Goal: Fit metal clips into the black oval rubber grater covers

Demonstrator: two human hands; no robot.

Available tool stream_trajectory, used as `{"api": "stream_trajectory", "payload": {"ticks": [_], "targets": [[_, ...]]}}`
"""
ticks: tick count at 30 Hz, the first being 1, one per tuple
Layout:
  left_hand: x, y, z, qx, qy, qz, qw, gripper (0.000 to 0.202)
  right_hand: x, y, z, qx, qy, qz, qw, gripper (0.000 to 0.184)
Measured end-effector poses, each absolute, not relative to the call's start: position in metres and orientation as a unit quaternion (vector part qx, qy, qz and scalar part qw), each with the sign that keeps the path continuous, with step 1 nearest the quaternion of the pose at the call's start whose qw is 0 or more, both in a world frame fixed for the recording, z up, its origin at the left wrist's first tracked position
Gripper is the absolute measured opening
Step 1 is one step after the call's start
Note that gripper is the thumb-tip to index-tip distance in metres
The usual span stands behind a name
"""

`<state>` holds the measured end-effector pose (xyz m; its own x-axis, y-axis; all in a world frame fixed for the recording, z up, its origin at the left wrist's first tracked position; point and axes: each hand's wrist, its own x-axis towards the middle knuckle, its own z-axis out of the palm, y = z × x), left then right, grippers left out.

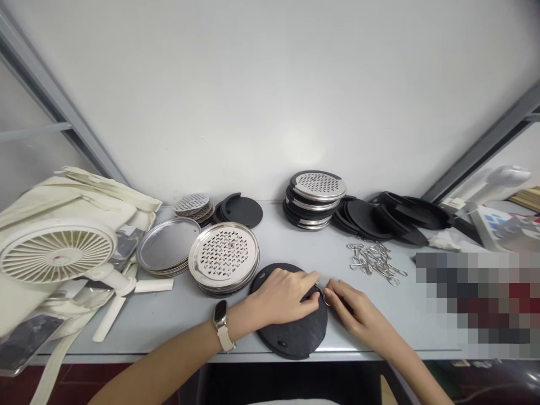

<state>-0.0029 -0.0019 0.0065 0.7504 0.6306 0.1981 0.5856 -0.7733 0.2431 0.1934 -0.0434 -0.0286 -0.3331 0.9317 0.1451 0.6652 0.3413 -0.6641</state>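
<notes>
Left hand (291, 295) lies over the round black plastic disc (291, 337) at the pale-grey desk's (400, 315) six o'clock, apparently steadying it; grip undetermined. Right hand (348, 306) pinches a silver bent-wire clip (321, 287) at the disc's two o'clock, presumably for control.

My left hand (280, 295) rests on the disc (291, 337) at the table's (274, 247) near edge; my right hand (352, 306) holds a wire clip (321, 288) by its right rim. Leftward I have a stack of grater plates (225, 256), then lids (169, 244), then the fan (59, 257). More clips (375, 261) lie rightward, before a heap of discs (371, 219).
</notes>
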Motion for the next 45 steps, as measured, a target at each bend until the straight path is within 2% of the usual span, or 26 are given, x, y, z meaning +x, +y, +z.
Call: {"api": "stream_trajectory", "payload": {"ticks": [45], "targets": [[-0.004,-0.0032,0.0071,0.946,0.303,0.102,0.059,0.013,0.194,-0.0425,-0.0294,-0.501,-0.79,0.236,0.264,0.03]]}}
